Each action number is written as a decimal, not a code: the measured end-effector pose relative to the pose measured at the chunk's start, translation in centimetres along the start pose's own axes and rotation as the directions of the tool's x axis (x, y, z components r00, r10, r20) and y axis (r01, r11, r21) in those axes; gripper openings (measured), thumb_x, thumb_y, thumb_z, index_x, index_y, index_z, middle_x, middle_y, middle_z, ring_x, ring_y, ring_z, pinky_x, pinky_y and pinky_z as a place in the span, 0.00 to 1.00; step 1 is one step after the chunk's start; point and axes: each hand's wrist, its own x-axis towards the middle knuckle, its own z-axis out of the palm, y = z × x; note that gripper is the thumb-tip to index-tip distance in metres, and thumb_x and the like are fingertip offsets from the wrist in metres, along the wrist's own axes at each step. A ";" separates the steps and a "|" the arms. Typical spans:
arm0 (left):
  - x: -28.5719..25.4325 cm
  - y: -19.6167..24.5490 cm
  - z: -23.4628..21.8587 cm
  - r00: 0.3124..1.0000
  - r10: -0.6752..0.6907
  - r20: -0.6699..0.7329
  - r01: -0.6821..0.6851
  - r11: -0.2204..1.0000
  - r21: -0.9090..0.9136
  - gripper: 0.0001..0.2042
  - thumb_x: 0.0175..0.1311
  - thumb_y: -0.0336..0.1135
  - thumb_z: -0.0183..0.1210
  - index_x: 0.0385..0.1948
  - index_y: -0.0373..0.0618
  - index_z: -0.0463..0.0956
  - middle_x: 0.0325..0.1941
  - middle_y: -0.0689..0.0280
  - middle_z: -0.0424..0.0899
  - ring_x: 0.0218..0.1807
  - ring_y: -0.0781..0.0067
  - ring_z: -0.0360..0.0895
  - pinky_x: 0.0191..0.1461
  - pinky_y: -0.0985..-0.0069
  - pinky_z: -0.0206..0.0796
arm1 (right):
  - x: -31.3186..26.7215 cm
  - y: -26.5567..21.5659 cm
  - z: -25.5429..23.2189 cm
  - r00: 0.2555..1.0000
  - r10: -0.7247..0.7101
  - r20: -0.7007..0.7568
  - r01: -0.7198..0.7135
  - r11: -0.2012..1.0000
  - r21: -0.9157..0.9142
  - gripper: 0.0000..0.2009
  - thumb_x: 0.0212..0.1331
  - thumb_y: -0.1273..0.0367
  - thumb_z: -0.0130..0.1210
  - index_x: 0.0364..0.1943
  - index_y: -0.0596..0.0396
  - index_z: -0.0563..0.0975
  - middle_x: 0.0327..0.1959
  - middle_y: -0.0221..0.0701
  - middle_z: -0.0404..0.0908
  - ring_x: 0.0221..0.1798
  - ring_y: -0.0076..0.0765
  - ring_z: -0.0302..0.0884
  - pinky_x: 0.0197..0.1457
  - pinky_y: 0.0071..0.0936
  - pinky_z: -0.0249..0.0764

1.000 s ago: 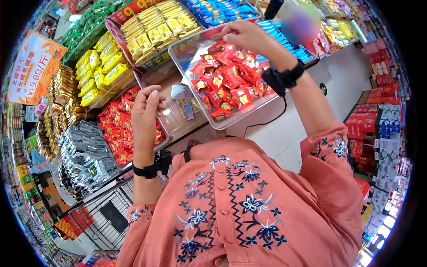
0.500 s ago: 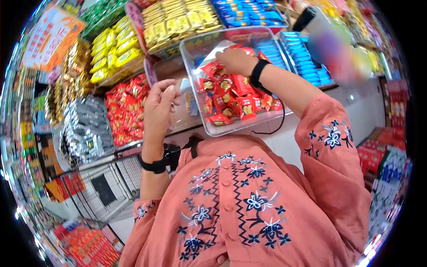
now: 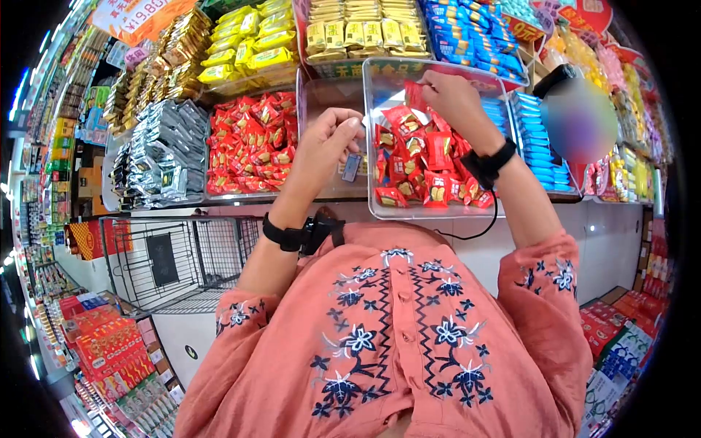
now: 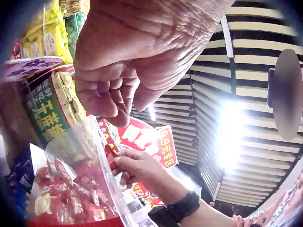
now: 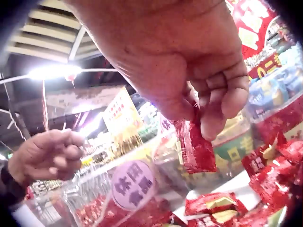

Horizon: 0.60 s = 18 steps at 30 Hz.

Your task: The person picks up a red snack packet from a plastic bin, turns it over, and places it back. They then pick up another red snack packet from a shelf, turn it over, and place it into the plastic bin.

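Note:
My right hand (image 3: 454,102) pinches a small red snack packet (image 5: 196,149) by its top end, and the packet hangs from the fingertips. Below it, a clear plastic bin (image 3: 431,212) holds many similar red packets (image 3: 438,150) with a yellowish food picture, over a white sheet at the back. My left hand (image 3: 328,142) hovers just left of the bin, fingers loosely curled with nothing in them. In the left wrist view the curled left fingers (image 4: 102,101) hang above the bin's edge.
Left of the bin stand trays of red packets (image 3: 252,142) and silver packets (image 3: 157,153). Yellow packets (image 3: 365,33) and blue packets (image 3: 471,33) are piled behind. Light-blue packets (image 3: 537,139) lie to the right. A wire shopping cart (image 3: 182,255) stands below the counter's left side.
My right hand dipped among the red packets and has risen toward the bin's back with one packet pinched. The left hand stays beside the bin. The head view has turned.

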 end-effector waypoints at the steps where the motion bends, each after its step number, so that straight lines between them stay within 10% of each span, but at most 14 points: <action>1: 0.3 0.2 0.0 1.000 -0.006 0.020 0.006 1.000 -0.027 0.14 0.75 0.41 0.53 0.51 0.40 0.75 0.40 0.67 0.84 0.36 0.85 0.76 0.36 0.86 0.68 | -0.2 -1.2 -1.5 1.000 0.023 -0.008 -0.022 0.998 0.065 0.10 0.62 0.66 0.52 0.39 0.55 0.80 0.32 0.44 0.83 0.36 0.54 0.82 0.38 0.44 0.76; 6: 1.5 1.5 0.9 0.986 -0.121 0.114 0.146 0.956 -0.254 0.19 0.77 0.45 0.49 0.56 0.39 0.74 0.43 0.63 0.84 0.40 0.77 0.81 0.40 0.81 0.72 | -2.7 -7.6 -4.8 0.984 0.059 -0.169 0.012 0.921 0.390 0.06 0.61 0.70 0.58 0.39 0.53 0.81 0.32 0.38 0.84 0.34 0.50 0.82 0.36 0.40 0.77; 8: 1.7 2.5 1.0 0.976 -0.134 0.173 0.190 0.911 -0.367 0.21 0.78 0.48 0.46 0.58 0.39 0.73 0.46 0.61 0.85 0.44 0.72 0.83 0.40 0.78 0.74 | -3.5 -9.2 -3.8 0.894 -0.167 -0.416 0.277 0.935 0.220 0.06 0.58 0.73 0.61 0.40 0.51 0.81 0.35 0.34 0.84 0.34 0.46 0.82 0.35 0.35 0.78; 18: 2.1 1.0 -2.6 0.978 -0.045 0.202 0.127 0.902 -0.412 0.17 0.73 0.37 0.52 0.60 0.42 0.70 0.49 0.66 0.83 0.46 0.79 0.81 0.39 0.79 0.74 | -5.5 -13.8 -1.6 0.964 -0.147 -0.221 0.225 0.896 0.384 0.08 0.59 0.75 0.58 0.42 0.55 0.80 0.45 0.37 0.82 0.41 0.47 0.83 0.42 0.36 0.80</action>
